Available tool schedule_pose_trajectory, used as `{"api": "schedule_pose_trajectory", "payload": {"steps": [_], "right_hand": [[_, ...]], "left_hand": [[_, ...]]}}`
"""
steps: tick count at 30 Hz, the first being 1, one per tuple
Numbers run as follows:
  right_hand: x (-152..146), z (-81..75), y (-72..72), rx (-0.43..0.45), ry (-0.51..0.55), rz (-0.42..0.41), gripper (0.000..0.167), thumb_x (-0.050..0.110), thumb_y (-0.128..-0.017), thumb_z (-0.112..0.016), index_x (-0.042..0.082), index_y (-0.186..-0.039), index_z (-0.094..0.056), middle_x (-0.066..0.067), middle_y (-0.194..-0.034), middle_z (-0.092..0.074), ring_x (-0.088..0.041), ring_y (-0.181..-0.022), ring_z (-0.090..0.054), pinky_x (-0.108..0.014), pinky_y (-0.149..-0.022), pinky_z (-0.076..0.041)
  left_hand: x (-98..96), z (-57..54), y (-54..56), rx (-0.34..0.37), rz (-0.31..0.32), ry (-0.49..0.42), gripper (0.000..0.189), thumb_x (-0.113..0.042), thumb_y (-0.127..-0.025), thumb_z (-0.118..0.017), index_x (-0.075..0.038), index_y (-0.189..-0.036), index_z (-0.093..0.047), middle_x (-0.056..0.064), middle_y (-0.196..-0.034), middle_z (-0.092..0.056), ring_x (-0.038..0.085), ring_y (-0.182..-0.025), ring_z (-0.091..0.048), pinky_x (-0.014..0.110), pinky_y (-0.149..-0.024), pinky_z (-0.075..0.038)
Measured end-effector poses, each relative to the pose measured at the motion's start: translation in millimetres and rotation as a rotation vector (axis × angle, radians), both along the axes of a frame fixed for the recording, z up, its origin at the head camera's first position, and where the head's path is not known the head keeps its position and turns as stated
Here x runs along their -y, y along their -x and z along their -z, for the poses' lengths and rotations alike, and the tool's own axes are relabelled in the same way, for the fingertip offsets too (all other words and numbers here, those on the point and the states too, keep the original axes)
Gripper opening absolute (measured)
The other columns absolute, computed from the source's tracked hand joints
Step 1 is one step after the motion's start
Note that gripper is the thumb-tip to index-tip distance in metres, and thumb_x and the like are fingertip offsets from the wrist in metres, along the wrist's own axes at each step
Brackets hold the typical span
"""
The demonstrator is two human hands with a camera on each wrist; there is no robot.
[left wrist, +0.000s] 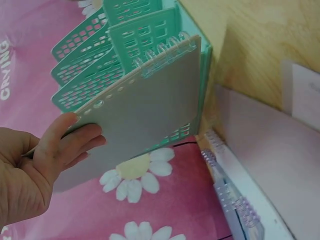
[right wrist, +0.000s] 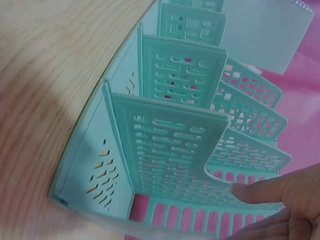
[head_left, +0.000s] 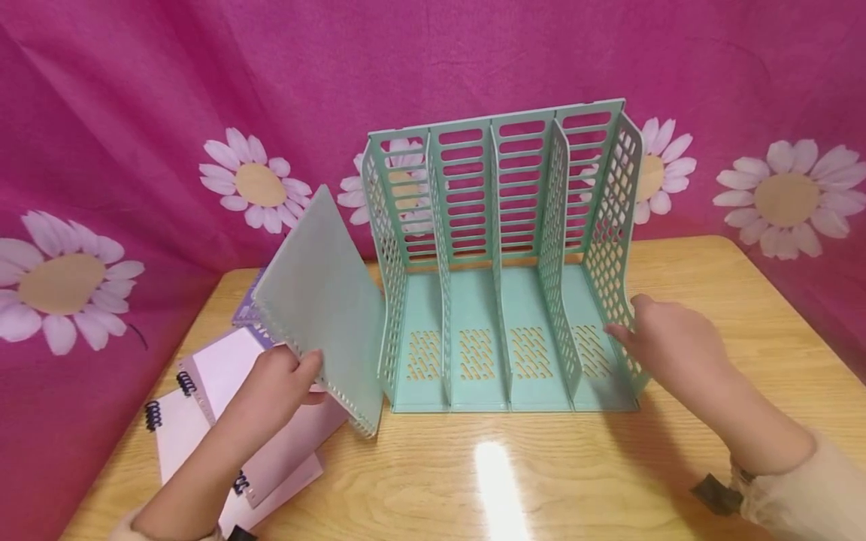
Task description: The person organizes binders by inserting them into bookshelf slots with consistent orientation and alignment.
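My left hand (head_left: 284,383) grips a thin spiral notebook (head_left: 325,293) with a pale grey-green cover by its bound edge. The notebook stands tilted beside the left side of a mint-green file rack (head_left: 473,297). In the left wrist view, the thumb and fingers pinch the notebook, and clear plastic rings (left wrist: 165,52) show along its edge. The rack has upright perforated dividers and a slatted back. My right hand (head_left: 670,338) holds the rack's right side panel (head_left: 612,203), with the thumb reaching over to the inner side; part of the fingers is hidden.
Several pale pink and lilac notebooks (head_left: 298,451) with black rings lie overlapping on the wooden table (head_left: 433,481) at the left. Something purple (head_left: 246,297) lies behind them. A magenta cloth (head_left: 473,52) with large daisies hangs behind the table and at its sides.
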State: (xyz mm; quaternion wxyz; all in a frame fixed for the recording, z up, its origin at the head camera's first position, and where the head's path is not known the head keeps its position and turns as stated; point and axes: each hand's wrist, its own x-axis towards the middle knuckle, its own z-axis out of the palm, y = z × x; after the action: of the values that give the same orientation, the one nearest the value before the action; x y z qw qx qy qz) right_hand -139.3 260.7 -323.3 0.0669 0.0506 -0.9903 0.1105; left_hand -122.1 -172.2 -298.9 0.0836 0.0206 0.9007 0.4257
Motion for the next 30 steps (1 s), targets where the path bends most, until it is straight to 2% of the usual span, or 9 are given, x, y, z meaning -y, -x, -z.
{"api": "schedule_pose_trajectory", "payload": {"steps": [3, 6, 8, 11, 17, 23, 27, 30], "right_hand": [[-6.3, 2.1, -2.2, 0.035, -0.003, 0.013, 0.040, 0.022, -0.094, -0.074, -0.016, -0.102, -0.061, -0.021, -0.067, -0.062, -0.034, -0.058, -0.060, -0.046, -0.049, -0.047], [-11.2, 6.5, -6.0, 0.034, -0.008, 0.008, 0.033, 0.020, -0.094, -0.074, -0.008, -0.086, -0.059, -0.012, -0.061, -0.053, -0.026, -0.055, -0.051, -0.037, -0.047, -0.039], [-14.7, 10.0, -8.8, 0.029, -0.010, 0.002, 0.034, 0.019, -0.093, -0.074, 0.000, -0.075, -0.053, -0.005, -0.058, -0.043, -0.021, -0.054, -0.042, -0.033, -0.048, -0.032], [-19.6, 14.6, -12.2, 0.020, -0.011, -0.007, 0.037, 0.019, -0.093, -0.074, 0.005, -0.070, -0.048, -0.002, -0.057, -0.038, -0.019, -0.054, -0.037, -0.031, -0.048, -0.028], [-24.7, 19.1, -14.5, 0.051, -0.002, -0.021, 0.036, 0.017, -0.095, -0.071, 0.008, -0.068, -0.050, -0.002, -0.059, -0.040, -0.019, -0.057, -0.038, -0.031, -0.050, -0.029], [-24.8, 22.8, -15.0, 0.104, 0.009, -0.032, 0.033, 0.012, -0.098, -0.066, 0.008, -0.067, -0.056, -0.001, -0.060, -0.048, -0.017, -0.058, -0.042, -0.031, -0.053, -0.036], [-24.4, 23.6, -15.6, 0.120, 0.015, -0.020, 0.034, 0.012, -0.099, -0.062, 0.009, -0.067, -0.053, -0.001, -0.061, -0.049, -0.018, -0.059, -0.043, -0.032, -0.053, -0.037], [-24.0, 23.8, -15.8, 0.117, 0.016, -0.018, 0.035, 0.011, -0.099, -0.060, 0.010, -0.066, -0.051, -0.001, -0.061, -0.048, -0.018, -0.059, -0.042, -0.033, -0.053, -0.036]], "left_hand": [[4.4, -3.8, -2.4, -0.003, -0.007, -0.004, 0.041, -0.014, -0.109, -0.035, 0.012, -0.133, -0.055, 0.030, -0.131, -0.065, 0.036, -0.111, -0.074, 0.035, -0.078, -0.065], [8.8, -7.6, -3.8, -0.018, -0.005, -0.013, 0.041, -0.014, -0.109, -0.034, 0.011, -0.134, -0.055, 0.029, -0.131, -0.065, 0.033, -0.110, -0.074, 0.034, -0.078, -0.065], [11.7, -10.1, -4.5, -0.028, -0.002, -0.018, 0.040, -0.014, -0.110, -0.034, 0.010, -0.134, -0.056, 0.028, -0.130, -0.066, 0.032, -0.110, -0.074, 0.032, -0.078, -0.065], [15.9, -14.1, -6.3, -0.046, 0.002, -0.027, 0.040, -0.013, -0.110, -0.034, 0.010, -0.136, -0.055, 0.029, -0.131, -0.066, 0.031, -0.111, -0.074, 0.032, -0.078, -0.065], [22.8, -24.2, -7.8, -0.070, -0.001, -0.010, 0.040, -0.013, -0.110, -0.035, 0.010, -0.139, -0.052, 0.030, -0.133, -0.063, 0.034, -0.111, -0.074, 0.033, -0.076, -0.065], [29.4, -32.3, -8.9, -0.106, -0.010, 0.003, 0.040, -0.013, -0.110, -0.038, 0.011, -0.138, -0.052, 0.031, -0.131, -0.064, 0.029, -0.104, -0.076, 0.032, -0.072, -0.065], [33.3, -37.5, -10.0, -0.141, -0.007, -0.019, 0.039, -0.010, -0.109, -0.039, 0.012, -0.139, -0.052, 0.033, -0.131, -0.064, 0.020, -0.098, -0.076, 0.032, -0.070, -0.065], [35.6, -42.1, -10.7, -0.161, 0.007, -0.042, 0.040, -0.009, -0.108, -0.039, 0.010, -0.141, -0.050, 0.032, -0.132, -0.063, 0.007, -0.095, -0.073, 0.032, -0.069, -0.065]]}}
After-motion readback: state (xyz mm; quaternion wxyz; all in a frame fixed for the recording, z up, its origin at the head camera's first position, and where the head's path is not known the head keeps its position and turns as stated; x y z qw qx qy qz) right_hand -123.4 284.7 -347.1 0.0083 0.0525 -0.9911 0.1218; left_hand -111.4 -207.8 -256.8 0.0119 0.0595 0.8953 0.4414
